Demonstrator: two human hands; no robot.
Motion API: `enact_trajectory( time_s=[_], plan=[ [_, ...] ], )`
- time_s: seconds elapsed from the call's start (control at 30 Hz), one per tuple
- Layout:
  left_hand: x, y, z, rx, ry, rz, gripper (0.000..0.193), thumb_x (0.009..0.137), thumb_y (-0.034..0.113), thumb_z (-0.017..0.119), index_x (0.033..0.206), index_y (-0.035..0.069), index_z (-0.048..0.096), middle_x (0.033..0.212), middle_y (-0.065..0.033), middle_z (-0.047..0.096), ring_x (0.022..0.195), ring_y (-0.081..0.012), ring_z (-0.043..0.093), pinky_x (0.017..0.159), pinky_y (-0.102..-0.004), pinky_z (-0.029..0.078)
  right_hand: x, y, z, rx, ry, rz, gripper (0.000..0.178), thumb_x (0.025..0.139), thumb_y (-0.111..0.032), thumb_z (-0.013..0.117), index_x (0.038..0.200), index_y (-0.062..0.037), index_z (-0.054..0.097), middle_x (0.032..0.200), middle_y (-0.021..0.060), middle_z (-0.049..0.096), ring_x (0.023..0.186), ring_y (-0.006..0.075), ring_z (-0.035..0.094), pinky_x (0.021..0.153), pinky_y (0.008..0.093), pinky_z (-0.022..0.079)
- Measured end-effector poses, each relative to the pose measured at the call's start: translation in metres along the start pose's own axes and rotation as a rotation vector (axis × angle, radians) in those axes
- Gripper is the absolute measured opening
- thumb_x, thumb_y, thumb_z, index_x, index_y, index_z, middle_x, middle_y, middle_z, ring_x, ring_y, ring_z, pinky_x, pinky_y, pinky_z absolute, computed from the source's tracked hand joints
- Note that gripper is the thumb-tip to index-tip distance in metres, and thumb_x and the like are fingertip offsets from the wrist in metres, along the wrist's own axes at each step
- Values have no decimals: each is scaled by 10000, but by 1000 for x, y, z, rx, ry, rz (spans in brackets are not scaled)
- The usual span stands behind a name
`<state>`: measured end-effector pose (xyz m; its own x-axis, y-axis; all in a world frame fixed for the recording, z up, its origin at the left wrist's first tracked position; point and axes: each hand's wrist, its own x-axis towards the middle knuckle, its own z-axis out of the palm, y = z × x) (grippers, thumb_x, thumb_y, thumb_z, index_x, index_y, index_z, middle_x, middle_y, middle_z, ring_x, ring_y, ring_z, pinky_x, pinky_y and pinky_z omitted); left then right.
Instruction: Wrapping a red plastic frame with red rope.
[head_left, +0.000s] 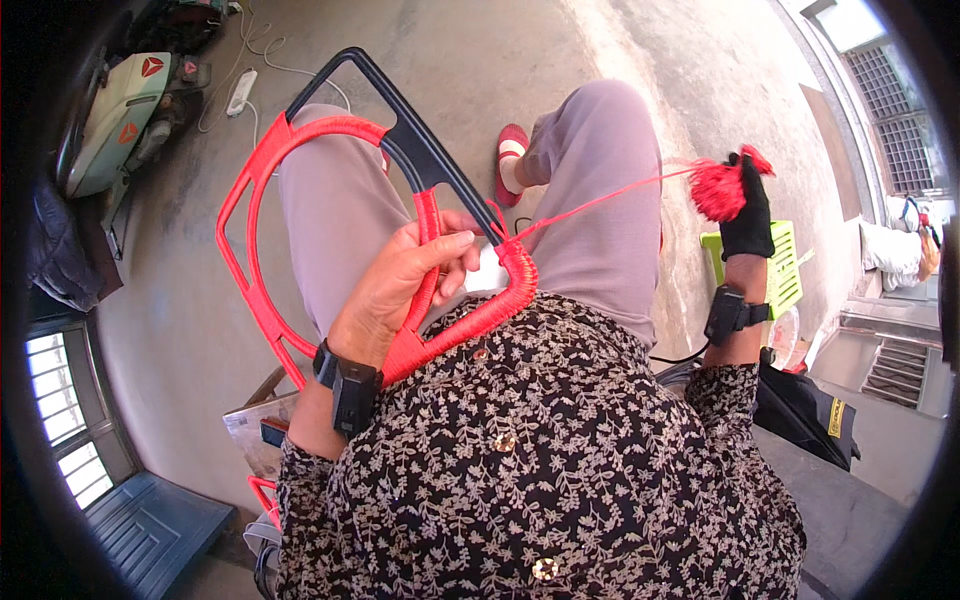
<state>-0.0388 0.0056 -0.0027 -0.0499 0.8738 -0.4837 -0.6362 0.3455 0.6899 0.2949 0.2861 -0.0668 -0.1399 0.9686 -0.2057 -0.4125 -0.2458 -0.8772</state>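
Note:
Across my lap lies a curved frame of tubing, wrapped tightly in red cord over most of its length. One black stretch at its upper right is bare. My left hand is bare and closes round a wrapped inner bar of the frame. Out to the right, my right hand, in a black glove, grips a bunch of red cord. From that bunch a thin strand runs taut to the frame, meeting it where the wrapping stops near the lower end of the black stretch.
A lime green plastic basket stands beyond my right wrist. A black bag lies nearer on the right. At the far left are a pale green vehicle and a white power strip with its cable on the concrete floor.

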Motion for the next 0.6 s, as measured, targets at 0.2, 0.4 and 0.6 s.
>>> enact_trajectory(
  time_s=[0.2, 0.4, 0.6],
  plan=[
    [-4, 8, 13, 28, -11, -106, 210, 919, 140, 548, 1081, 10, 515, 770, -95, 601, 474, -78, 490, 388, -158, 358, -44, 9, 32, 35, -245, 128, 162, 887, -184, 605, 978, -51, 583, 844, 51, 613, 807, 167, 605, 753, 312, 497],
    [0, 2, -3, -14, -147, -116, 308, 942, 172, 508, 1183, -18, 504, 696, -90, 586, 453, -49, 437, 386, -150, 303, -137, 24, 146, -278, -640, 453, 422, 922, -225, 562, 1275, -5, 493, 848, 62, 610, 742, 131, 594, 648, 262, 478],
    [-1, 6, 5, 41, -118, -110, 344, 947, 200, 513, 1226, -1, 496, 631, -64, 559, 438, -35, 402, 384, -159, 276, -130, 39, 143, -134, -758, 752, 399, 906, -150, 566, 1256, 9, 460, 1026, 97, 605, 950, 194, 611, 857, 310, 497]
  ],
)
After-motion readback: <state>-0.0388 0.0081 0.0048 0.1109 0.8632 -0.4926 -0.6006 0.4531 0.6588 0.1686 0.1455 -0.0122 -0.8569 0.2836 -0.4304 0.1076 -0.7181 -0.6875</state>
